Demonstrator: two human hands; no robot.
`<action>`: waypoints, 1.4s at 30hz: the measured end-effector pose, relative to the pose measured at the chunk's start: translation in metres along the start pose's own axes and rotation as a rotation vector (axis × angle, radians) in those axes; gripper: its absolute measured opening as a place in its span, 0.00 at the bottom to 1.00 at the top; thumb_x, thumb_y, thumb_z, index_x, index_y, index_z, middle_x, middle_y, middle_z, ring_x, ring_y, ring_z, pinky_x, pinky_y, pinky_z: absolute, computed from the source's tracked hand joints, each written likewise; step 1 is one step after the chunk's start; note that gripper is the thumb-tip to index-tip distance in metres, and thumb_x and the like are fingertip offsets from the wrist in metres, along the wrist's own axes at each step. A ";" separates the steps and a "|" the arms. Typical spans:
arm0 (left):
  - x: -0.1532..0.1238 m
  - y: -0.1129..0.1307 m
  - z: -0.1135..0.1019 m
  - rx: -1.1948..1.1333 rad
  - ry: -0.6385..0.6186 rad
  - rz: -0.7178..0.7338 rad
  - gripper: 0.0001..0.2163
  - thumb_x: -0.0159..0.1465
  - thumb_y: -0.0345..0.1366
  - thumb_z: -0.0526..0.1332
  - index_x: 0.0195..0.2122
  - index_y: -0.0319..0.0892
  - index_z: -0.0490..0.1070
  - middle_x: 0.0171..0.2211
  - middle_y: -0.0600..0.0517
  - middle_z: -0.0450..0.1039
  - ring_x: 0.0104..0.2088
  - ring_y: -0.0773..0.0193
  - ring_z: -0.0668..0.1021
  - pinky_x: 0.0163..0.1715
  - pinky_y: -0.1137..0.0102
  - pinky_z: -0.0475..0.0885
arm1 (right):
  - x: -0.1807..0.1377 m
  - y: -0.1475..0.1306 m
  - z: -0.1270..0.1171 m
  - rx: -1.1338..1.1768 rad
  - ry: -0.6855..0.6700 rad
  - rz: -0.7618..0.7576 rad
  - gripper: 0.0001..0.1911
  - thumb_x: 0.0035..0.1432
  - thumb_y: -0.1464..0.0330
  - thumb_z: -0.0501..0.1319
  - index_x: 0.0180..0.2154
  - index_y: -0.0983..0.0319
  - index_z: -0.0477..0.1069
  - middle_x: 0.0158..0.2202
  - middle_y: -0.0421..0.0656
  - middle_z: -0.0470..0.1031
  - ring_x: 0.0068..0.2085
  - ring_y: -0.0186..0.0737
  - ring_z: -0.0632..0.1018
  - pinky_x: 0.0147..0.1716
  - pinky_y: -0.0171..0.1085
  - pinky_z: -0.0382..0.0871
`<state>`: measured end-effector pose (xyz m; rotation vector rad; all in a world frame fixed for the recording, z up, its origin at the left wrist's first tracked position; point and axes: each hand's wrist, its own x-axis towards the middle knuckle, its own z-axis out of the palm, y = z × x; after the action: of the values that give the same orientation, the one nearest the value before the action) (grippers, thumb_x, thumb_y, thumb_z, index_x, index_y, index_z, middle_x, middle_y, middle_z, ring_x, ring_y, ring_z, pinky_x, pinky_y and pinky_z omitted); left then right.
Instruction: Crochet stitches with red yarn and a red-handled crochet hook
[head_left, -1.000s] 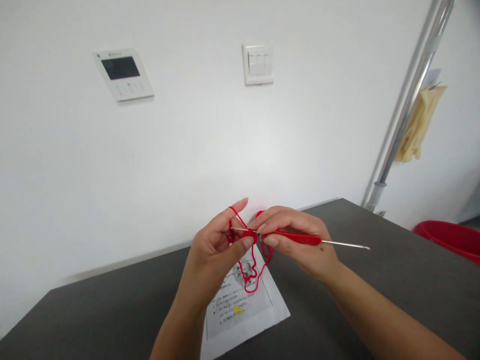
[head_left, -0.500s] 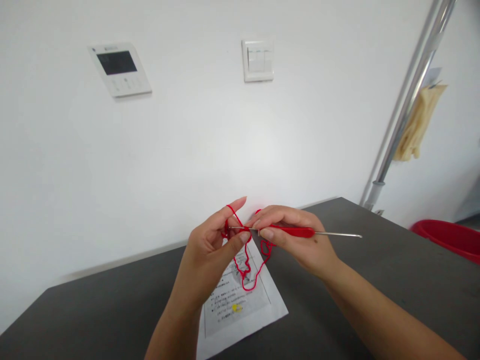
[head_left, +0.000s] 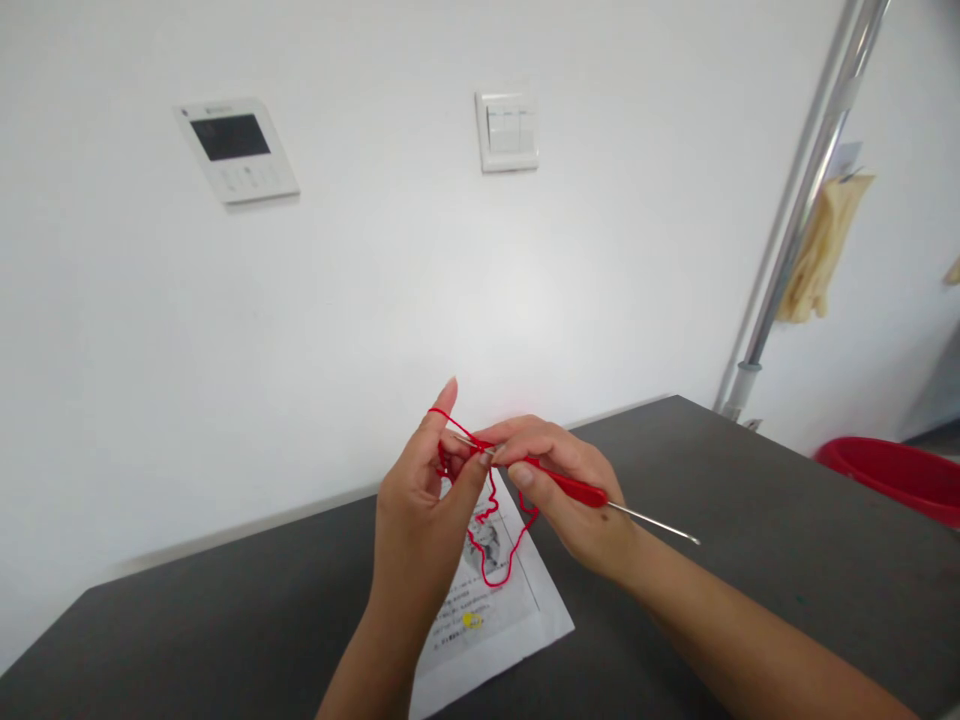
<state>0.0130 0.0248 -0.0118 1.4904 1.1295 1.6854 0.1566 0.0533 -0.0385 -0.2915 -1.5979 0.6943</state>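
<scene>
My right hand [head_left: 564, 478] is closed round the red handle of a crochet hook [head_left: 574, 487], whose thin metal shaft sticks out at both ends. Red yarn [head_left: 495, 582] runs over the raised index finger of my left hand [head_left: 424, 475] and down to the hook's front end. Left thumb and fingers pinch the yarn beside the hook; the exact stitch there is too small to make out. Loose yarn loops hang below both hands, over a printed sheet of paper [head_left: 517, 640]. The two hands nearly touch at the fingertips.
The sheet lies on a dark grey table [head_left: 240, 620] against a white wall. On the wall are a panel with a screen [head_left: 238, 150] and a switch [head_left: 508, 132]. To the right are a metal pole [head_left: 795, 220], yellowish gloves [head_left: 823, 250] and a red tub [head_left: 892, 480].
The crochet hook has tilted, its rear end now pointing lower. My left index finger stands more upright, and my right hand has shifted slightly left. The view has shifted a little.
</scene>
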 end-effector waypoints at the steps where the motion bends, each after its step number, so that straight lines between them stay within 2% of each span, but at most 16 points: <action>1: 0.001 0.000 -0.001 -0.023 -0.014 -0.021 0.30 0.61 0.36 0.68 0.66 0.49 0.68 0.28 0.59 0.70 0.31 0.67 0.73 0.41 0.70 0.70 | 0.001 0.000 -0.001 0.005 -0.010 0.007 0.05 0.68 0.66 0.62 0.41 0.56 0.78 0.46 0.43 0.83 0.48 0.39 0.83 0.50 0.39 0.77; 4: 0.002 0.000 -0.005 -0.036 -0.058 -0.052 0.33 0.61 0.36 0.69 0.67 0.46 0.65 0.28 0.59 0.70 0.30 0.67 0.72 0.38 0.70 0.70 | 0.001 0.000 0.000 -0.079 -0.003 0.004 0.05 0.69 0.67 0.61 0.41 0.57 0.76 0.44 0.43 0.83 0.46 0.39 0.83 0.48 0.39 0.78; 9: 0.005 -0.004 -0.007 -0.057 -0.089 -0.091 0.34 0.60 0.35 0.69 0.68 0.44 0.64 0.29 0.58 0.72 0.31 0.66 0.74 0.39 0.69 0.71 | -0.004 0.008 0.011 -0.491 -0.001 -0.332 0.07 0.68 0.72 0.58 0.46 0.58 0.72 0.46 0.48 0.79 0.46 0.44 0.80 0.46 0.44 0.78; 11: 0.007 -0.005 -0.006 -0.144 -0.125 -0.132 0.35 0.59 0.34 0.70 0.68 0.43 0.64 0.29 0.58 0.72 0.32 0.66 0.75 0.40 0.68 0.72 | -0.007 0.014 0.015 -0.582 0.040 -0.398 0.09 0.66 0.73 0.58 0.47 0.58 0.70 0.46 0.50 0.76 0.47 0.47 0.79 0.44 0.46 0.79; 14: 0.014 -0.005 -0.009 -0.298 -0.244 -0.233 0.36 0.54 0.33 0.72 0.65 0.39 0.67 0.29 0.57 0.73 0.32 0.67 0.75 0.40 0.69 0.71 | -0.010 0.019 0.018 -0.593 0.066 -0.452 0.13 0.63 0.75 0.59 0.48 0.57 0.69 0.48 0.50 0.75 0.48 0.49 0.77 0.45 0.48 0.78; 16: 0.018 -0.006 -0.013 -0.395 -0.340 -0.302 0.33 0.52 0.32 0.74 0.61 0.39 0.73 0.28 0.56 0.74 0.30 0.67 0.75 0.39 0.69 0.71 | -0.010 0.018 0.017 -0.532 0.042 -0.470 0.12 0.62 0.75 0.60 0.46 0.56 0.70 0.49 0.49 0.75 0.49 0.50 0.77 0.46 0.49 0.77; 19: 0.021 -0.005 -0.019 -0.546 -0.458 -0.360 0.26 0.50 0.32 0.74 0.52 0.41 0.80 0.28 0.53 0.76 0.28 0.66 0.76 0.36 0.68 0.71 | -0.005 0.006 0.011 -0.408 -0.037 -0.418 0.09 0.61 0.74 0.61 0.42 0.55 0.72 0.48 0.46 0.77 0.49 0.49 0.79 0.49 0.48 0.76; 22: 0.018 -0.004 -0.021 -0.664 -0.505 -0.394 0.24 0.47 0.34 0.74 0.48 0.43 0.82 0.32 0.49 0.79 0.30 0.63 0.77 0.34 0.68 0.71 | 0.004 -0.011 0.001 -0.312 -0.131 -0.355 0.11 0.62 0.72 0.64 0.45 0.53 0.74 0.46 0.43 0.81 0.48 0.46 0.81 0.50 0.45 0.76; 24: 0.016 -0.002 -0.020 -0.690 -0.503 -0.417 0.23 0.45 0.34 0.74 0.46 0.43 0.83 0.33 0.48 0.79 0.30 0.63 0.77 0.33 0.69 0.70 | 0.009 -0.020 -0.005 -0.255 -0.165 -0.284 0.10 0.64 0.73 0.64 0.45 0.53 0.75 0.44 0.43 0.83 0.47 0.44 0.82 0.49 0.44 0.77; 26: 0.015 0.000 -0.018 -0.689 -0.494 -0.431 0.23 0.44 0.33 0.74 0.45 0.42 0.84 0.29 0.49 0.77 0.28 0.65 0.75 0.31 0.70 0.68 | 0.013 -0.023 -0.009 -0.196 -0.175 -0.241 0.08 0.65 0.73 0.64 0.43 0.55 0.76 0.42 0.44 0.83 0.46 0.43 0.83 0.47 0.43 0.78; 31: 0.015 0.006 -0.015 -0.675 -0.473 -0.362 0.20 0.48 0.33 0.74 0.44 0.38 0.84 0.23 0.54 0.69 0.24 0.70 0.69 0.27 0.73 0.64 | 0.014 -0.020 -0.013 -0.227 -0.165 -0.264 0.09 0.64 0.73 0.66 0.45 0.54 0.78 0.40 0.44 0.85 0.44 0.43 0.84 0.45 0.43 0.79; 35: 0.014 0.003 -0.014 -0.619 -0.450 -0.305 0.19 0.52 0.34 0.73 0.47 0.42 0.83 0.23 0.56 0.67 0.24 0.69 0.69 0.28 0.72 0.66 | 0.014 -0.020 -0.015 -0.257 -0.180 -0.292 0.09 0.64 0.72 0.65 0.46 0.55 0.78 0.39 0.44 0.85 0.43 0.42 0.84 0.45 0.43 0.80; 37: 0.013 0.002 -0.014 -0.616 -0.434 -0.291 0.19 0.52 0.32 0.73 0.47 0.44 0.83 0.24 0.55 0.69 0.24 0.69 0.69 0.29 0.71 0.66 | 0.013 -0.022 -0.016 -0.205 -0.160 -0.253 0.08 0.64 0.72 0.65 0.45 0.56 0.79 0.40 0.45 0.85 0.43 0.42 0.84 0.45 0.43 0.81; 39: 0.012 0.003 -0.014 -0.637 -0.412 -0.267 0.17 0.53 0.32 0.71 0.46 0.44 0.83 0.23 0.55 0.68 0.23 0.69 0.66 0.27 0.72 0.64 | 0.011 -0.024 -0.014 -0.102 -0.093 -0.152 0.06 0.65 0.70 0.66 0.43 0.56 0.80 0.40 0.45 0.85 0.43 0.43 0.85 0.44 0.43 0.82; 42: 0.011 0.007 -0.014 -0.710 -0.406 -0.211 0.15 0.55 0.31 0.68 0.44 0.42 0.84 0.19 0.58 0.59 0.21 0.71 0.60 0.24 0.73 0.59 | 0.006 -0.026 -0.009 0.132 0.029 0.039 0.03 0.63 0.66 0.68 0.39 0.57 0.81 0.38 0.44 0.86 0.39 0.42 0.86 0.41 0.40 0.83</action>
<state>-0.0021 0.0279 -0.0004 1.1245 0.3840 1.3450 0.1694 0.0386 -0.0186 -0.2354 -1.5144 0.8188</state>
